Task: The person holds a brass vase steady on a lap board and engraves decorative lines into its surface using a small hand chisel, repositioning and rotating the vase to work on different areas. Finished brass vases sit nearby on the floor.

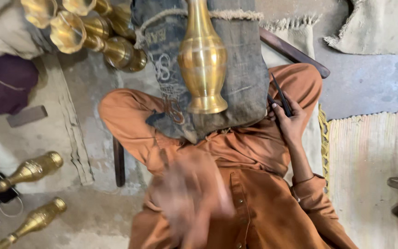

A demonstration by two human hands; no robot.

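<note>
Two brass stems (24, 173) lie on the floor (93, 207) at its left edge. A cluster of brass vases (86, 32) rests at the upper left corner. The left hand (187, 198) is motion-blurred above the orange garment (254, 212); its grip state cannot be determined. A large brass vase (202, 57) lies centrally on a dark sackcloth (245, 69) draped over the lap. Just right of the sackcloth, the right hand (289, 122) is clenched around a thin dark tool (281, 94). A striped rug (374, 170) covers the floor's right edge.
</note>
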